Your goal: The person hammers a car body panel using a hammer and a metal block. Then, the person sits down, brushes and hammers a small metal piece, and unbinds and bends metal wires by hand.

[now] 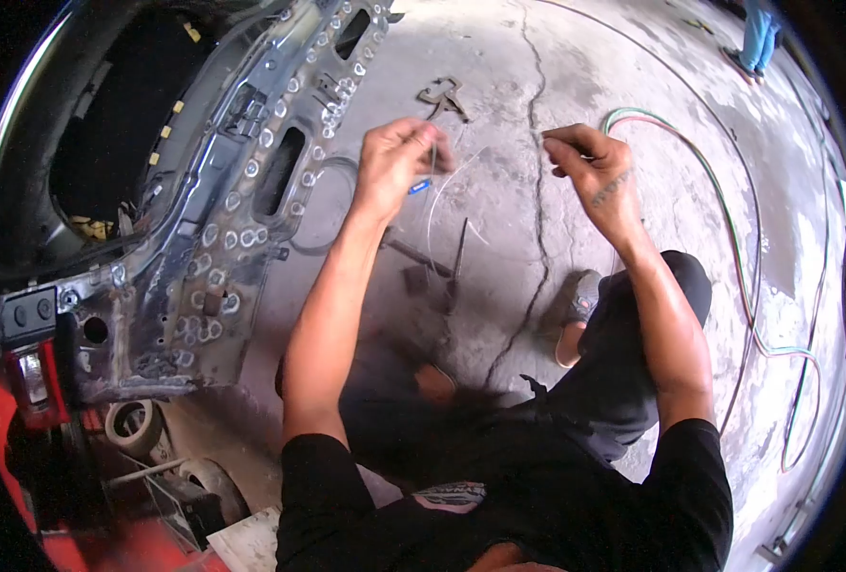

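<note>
My left hand (pixel 394 164) is raised over the floor, its fingers pinched together and partly blurred. A thin pale strand (pixel 433 214), like wire, loops down from it. Just under the fingers shows a small blue piece (pixel 419 187), too small to name. To the right, at about the same height, my right hand (pixel 593 179) is closed with thumb and fingertips pressed together; what sits in the pinch, if anything, is too fine to make out. Below and between the hands, a hammer-like tool (pixel 417 255) and a dark thin bar (pixel 460 250) lie on the concrete.
On the left stands a bare car body panel (pixel 242 191) with many weld spots. Locking pliers (pixel 444 97) lie on the cracked floor ahead. Green and red hoses (pixel 719 176) curve along the right. Another person's legs (pixel 757 43) show at upper right. Tires (pixel 137 427) sit lower left.
</note>
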Motion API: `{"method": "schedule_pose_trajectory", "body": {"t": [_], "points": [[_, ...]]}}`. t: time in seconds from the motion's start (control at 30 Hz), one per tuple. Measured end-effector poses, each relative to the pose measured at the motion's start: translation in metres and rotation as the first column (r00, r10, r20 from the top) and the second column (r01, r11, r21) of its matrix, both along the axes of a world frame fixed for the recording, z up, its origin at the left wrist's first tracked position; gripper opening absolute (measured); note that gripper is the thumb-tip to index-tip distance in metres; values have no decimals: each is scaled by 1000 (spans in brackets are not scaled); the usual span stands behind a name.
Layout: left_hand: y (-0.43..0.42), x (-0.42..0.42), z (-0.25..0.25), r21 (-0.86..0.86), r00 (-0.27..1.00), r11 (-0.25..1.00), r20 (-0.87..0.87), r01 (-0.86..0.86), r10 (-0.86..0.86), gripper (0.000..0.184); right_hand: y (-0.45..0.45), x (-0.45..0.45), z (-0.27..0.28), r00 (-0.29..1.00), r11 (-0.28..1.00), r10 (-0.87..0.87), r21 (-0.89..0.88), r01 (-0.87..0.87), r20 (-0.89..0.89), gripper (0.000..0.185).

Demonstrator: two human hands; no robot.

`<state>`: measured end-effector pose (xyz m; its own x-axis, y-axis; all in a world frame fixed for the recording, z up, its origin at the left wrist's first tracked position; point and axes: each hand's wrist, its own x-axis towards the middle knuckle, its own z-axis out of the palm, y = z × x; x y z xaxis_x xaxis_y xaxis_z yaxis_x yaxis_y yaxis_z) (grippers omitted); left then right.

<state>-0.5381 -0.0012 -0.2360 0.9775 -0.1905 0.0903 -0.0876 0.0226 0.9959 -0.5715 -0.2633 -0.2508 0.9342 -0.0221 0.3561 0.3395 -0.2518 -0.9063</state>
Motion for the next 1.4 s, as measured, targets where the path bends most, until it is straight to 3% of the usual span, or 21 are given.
{"method": "schedule_pose_trajectory", "body": {"t": [0.07,0.13,0.2,0.27,0.4,0.5,0.63,0.8,0.87,0.97,1.07,1.2,1.3,1.4], "points": [[6,12,-6,-175,987,972,-29,-158,155,22,-5,-2,3,998,999,-30,-26,28,-61,20],[5,21,-8,-398,943,859,-54,-321,328,25,1,-8,-8,997,997,29,-71,-33,-68,20],[4,28,-5,-478,933,804,-114,-354,343,24,19,-21,-22,974,979,162,-93,-179,-160,16],[-11,34,-3,-587,904,695,-178,-414,388,26,38,-32,-51,938,933,343,-100,-346,-53,10],[-26,44,-2,-712,897,559,-247,-425,367,26,55,-37,-71,898,863,437,-258,-435,-54,12],[-33,51,-3,-722,867,494,-321,-485,381,25,62,-38,-83,876,848,479,-225,-480,-62,16],[-23,51,-8,-658,851,547,-336,-518,403,23,54,-31,-83,888,866,459,-225,-447,1,15],[7,45,-5,-627,893,647,-207,-435,399,22,37,-22,-53,926,944,304,-58,-324,-224,15],[7,37,-1,-623,898,659,-190,-422,396,22,35,-19,-55,933,947,296,-64,-314,-206,17],[6,40,-2,-658,875,600,-207,-456,438,23,36,-20,-48,926,940,301,-94,-328,-226,14],[-4,43,0,-702,841,506,-259,-502,475,21,53,-30,-66,875,896,436,17,-443,-208,13],[-8,49,-5,-756,838,416,-315,-505,445,20,65,-32,-83,871,867,475,-102,-488,-125,12],[-3,50,-8,-704,814,440,-358,-557,458,21,64,-32,-86,865,861,501,-82,-502,-37,13],[10,49,-11,-668,843,542,-262,-510,470,19,52,-28,-64,896,901,424,-40,-432,-131,15]]}}
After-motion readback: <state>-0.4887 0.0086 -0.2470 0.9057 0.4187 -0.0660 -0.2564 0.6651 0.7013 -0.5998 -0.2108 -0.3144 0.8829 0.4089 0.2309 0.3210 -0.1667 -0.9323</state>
